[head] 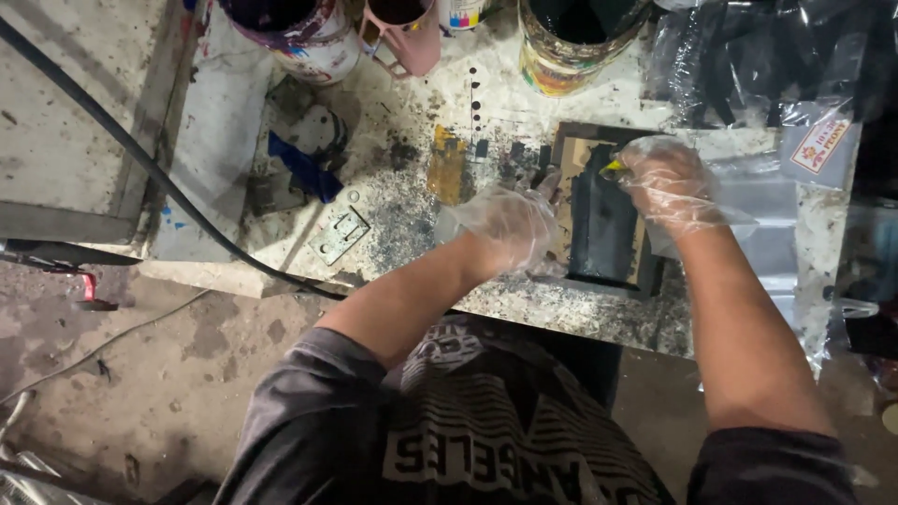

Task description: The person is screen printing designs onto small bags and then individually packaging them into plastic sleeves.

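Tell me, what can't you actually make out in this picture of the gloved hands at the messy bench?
All in the head view:
- Yellow tool: mostly hidden inside the right hand; its kind is unclear.
- Dark slab: its left edge is covered by the left hand.
- Paint cans and pink cup: cut off by the top edge.
- Plastic bags: contents lost in glare and shadow.

Paint cans (571, 42) and a pink cup (404, 33) close off the worktop's (412, 201) far edge. Crumpled plastic bags (776, 75) crowd the right side. A black cable (140, 154) crosses the left. Between cable and ink-stained frame (603, 220) lies open, stained surface, broken only by a blue scrap (301, 168) and a small metal plate (340, 234).
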